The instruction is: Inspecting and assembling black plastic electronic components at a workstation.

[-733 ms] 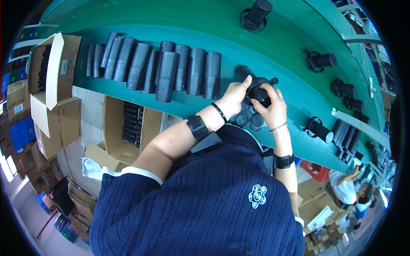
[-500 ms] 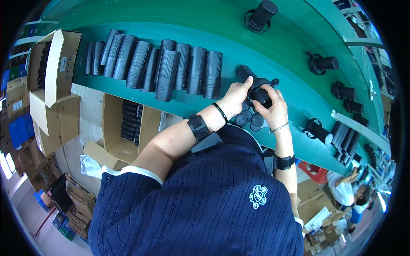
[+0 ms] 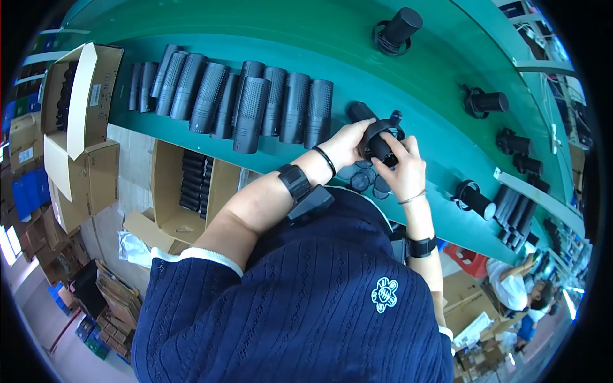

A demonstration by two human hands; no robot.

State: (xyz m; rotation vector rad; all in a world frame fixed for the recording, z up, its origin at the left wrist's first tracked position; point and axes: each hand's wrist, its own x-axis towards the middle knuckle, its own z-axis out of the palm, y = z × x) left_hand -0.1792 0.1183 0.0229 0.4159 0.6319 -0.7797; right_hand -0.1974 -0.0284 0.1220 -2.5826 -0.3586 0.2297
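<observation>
Between both hands sits a black cylindrical part [image 3: 377,137] with a ring collar: left hand [image 3: 348,143] wraps its near side, right hand [image 3: 401,169] pinches it from below. Just under the grip lie small black round caps [image 3: 361,180]. Off to the left, a row of black mesh tubes [image 3: 255,102] lines the green bench [image 3: 306,38].

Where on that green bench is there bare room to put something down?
Bare green table lies beyond the row of black perforated cylinders, toward the lone black assembly. It is crowded around both hands and the small black discs.
</observation>
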